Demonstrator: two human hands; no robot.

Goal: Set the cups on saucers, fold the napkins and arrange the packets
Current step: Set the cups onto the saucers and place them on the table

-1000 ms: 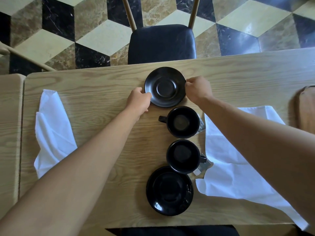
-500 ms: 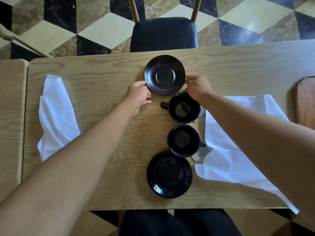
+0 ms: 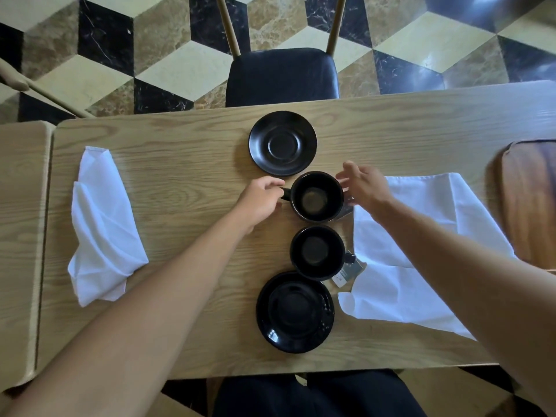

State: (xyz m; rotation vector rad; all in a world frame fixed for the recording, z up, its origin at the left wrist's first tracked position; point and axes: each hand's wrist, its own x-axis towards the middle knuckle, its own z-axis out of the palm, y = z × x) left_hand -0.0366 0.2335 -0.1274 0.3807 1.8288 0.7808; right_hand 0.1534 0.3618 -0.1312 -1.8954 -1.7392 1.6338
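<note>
Black, glossy far saucer [image 3: 282,143] and near saucer [image 3: 294,312] — same black on far cup [image 3: 317,196] and near cup [image 3: 317,253], dull grey-brown showing inside each. White on the left napkin [image 3: 102,227] and the right napkin [image 3: 421,254]. Grey and white on the packet [image 3: 349,273] beside the near cup. Pale oak with wavy grain across the surface [image 3: 186,164]; darker reddish-brown on the board [image 3: 532,200] at right. Black on the chair seat [image 3: 281,76], tan on its rails. Floor [image 3: 126,49] in a cube pattern — cream, mottled brown, veined black marble.
</note>
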